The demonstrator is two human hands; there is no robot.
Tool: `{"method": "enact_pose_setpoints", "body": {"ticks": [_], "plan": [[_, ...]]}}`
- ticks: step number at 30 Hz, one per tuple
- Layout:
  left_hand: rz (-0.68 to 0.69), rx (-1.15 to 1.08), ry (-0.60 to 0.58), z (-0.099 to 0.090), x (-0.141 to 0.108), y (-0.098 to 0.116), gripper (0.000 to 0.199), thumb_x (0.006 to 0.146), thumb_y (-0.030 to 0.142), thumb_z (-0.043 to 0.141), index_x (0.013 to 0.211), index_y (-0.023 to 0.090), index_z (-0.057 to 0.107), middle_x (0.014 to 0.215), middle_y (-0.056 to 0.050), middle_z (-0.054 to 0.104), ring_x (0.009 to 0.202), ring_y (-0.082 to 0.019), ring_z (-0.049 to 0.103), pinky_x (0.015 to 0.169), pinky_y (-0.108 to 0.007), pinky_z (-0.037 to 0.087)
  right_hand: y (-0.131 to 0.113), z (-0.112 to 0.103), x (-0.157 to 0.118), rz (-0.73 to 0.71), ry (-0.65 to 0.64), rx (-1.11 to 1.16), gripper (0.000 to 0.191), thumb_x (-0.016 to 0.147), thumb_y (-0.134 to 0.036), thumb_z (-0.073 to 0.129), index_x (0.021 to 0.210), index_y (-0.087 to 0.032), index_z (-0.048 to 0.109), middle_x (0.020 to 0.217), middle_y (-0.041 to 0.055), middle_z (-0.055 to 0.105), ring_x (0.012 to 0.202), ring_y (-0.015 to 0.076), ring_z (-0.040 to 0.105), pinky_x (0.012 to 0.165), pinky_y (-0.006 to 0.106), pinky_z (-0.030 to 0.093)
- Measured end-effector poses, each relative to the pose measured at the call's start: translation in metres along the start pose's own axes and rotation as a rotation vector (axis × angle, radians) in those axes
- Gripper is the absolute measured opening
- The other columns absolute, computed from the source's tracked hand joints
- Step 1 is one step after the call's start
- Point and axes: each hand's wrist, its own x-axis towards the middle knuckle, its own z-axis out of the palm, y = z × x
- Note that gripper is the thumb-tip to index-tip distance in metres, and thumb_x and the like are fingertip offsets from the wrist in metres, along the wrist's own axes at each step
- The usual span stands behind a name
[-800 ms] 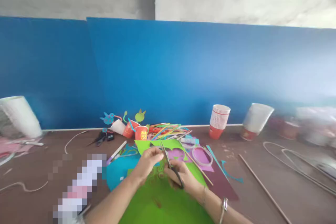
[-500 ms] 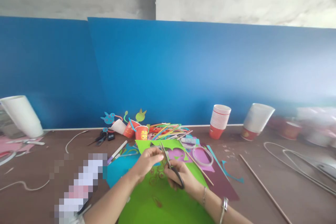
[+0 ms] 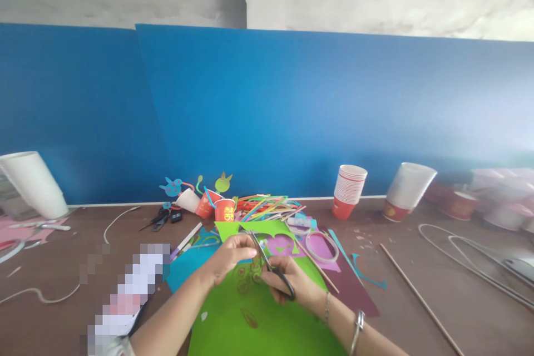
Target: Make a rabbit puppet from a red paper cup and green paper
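Note:
My right hand (image 3: 292,281) is closed around the black handles of a pair of scissors (image 3: 263,253), whose metal blades point up and left. Close beside the blades, my left hand (image 3: 234,256) has thumb and fingers pinched together. Whatever lies between those fingertips is too small to make out. Beneath both hands lies a sheet of green paper (image 3: 233,320), bearing several small cut shapes with brown outlines (image 3: 249,318). Just beyond the hands is a green paper offcut (image 3: 267,227) with rounded cut-outs.
Drinking straws (image 3: 271,206) lie in a heap behind the paper. Red paper cups (image 3: 225,210) with paper figures stand left of them, and stacked cups (image 3: 349,192) stand right. A clear tape roll (image 3: 322,247), a wooden stick (image 3: 417,297) and a cable (image 3: 471,256) lie rightward.
The scissor blades have swung slightly left, toward my left fingertips, and look closer together. Both hands stay in nearly the same place.

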Motion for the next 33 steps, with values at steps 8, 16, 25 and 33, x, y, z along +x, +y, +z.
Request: {"method": "enact_pose_setpoints", "body": {"ticks": [8, 16, 25, 33], "plan": [[-0.127, 0.043, -0.038, -0.008, 0.002, 0.001, 0.022, 0.061, 0.035, 0.068, 0.065, 0.016, 0.057, 0.067, -0.002, 0.064, 0.060, -0.013, 0.052, 0.060, -0.026, 0.039, -0.002, -0.007, 0.002, 0.090, 0.017, -0.136, 0.034, 0.071, -0.049, 0.064, 0.076, -0.018, 0.052, 0.041, -0.0068, 0.051, 0.032, 0.0079, 0.043, 0.033, 0.018, 0.033], [-0.293, 0.274, -0.147, -0.017, 0.003, 0.007, 0.023, 0.057, 0.034, 0.069, 0.068, 0.017, 0.059, 0.061, -0.001, 0.064, 0.051, -0.014, 0.054, 0.050, -0.024, 0.038, -0.016, -0.026, -0.006, -0.051, 0.390, -0.722, 0.016, 0.072, -0.025, 0.062, 0.084, -0.020, 0.053, 0.053, -0.0061, 0.050, 0.049, 0.0112, 0.044, 0.048, 0.022, 0.029], [-0.200, 0.738, -0.102, -0.006, -0.001, 0.012, 0.019, 0.071, 0.024, 0.056, 0.080, 0.018, 0.071, 0.075, -0.003, 0.069, 0.069, -0.019, 0.058, 0.060, -0.026, 0.036, -0.031, -0.046, -0.004, 0.127, 0.314, -1.170, 0.020, 0.071, -0.030, 0.064, 0.087, -0.018, 0.067, 0.086, 0.0112, 0.068, 0.081, 0.0265, 0.063, 0.063, 0.030, 0.038], [-0.151, 0.882, -0.014, 0.012, 0.019, -0.010, 0.041, 0.063, 0.014, 0.064, 0.104, 0.021, 0.063, 0.059, 0.001, 0.057, 0.065, -0.022, 0.056, 0.061, -0.027, 0.032, -0.021, -0.065, 0.004, 0.257, 0.141, -0.789, 0.049, 0.054, -0.026, 0.074, 0.100, -0.020, 0.058, 0.085, 0.0041, 0.066, 0.055, 0.0145, 0.057, 0.050, 0.025, 0.036]]}}
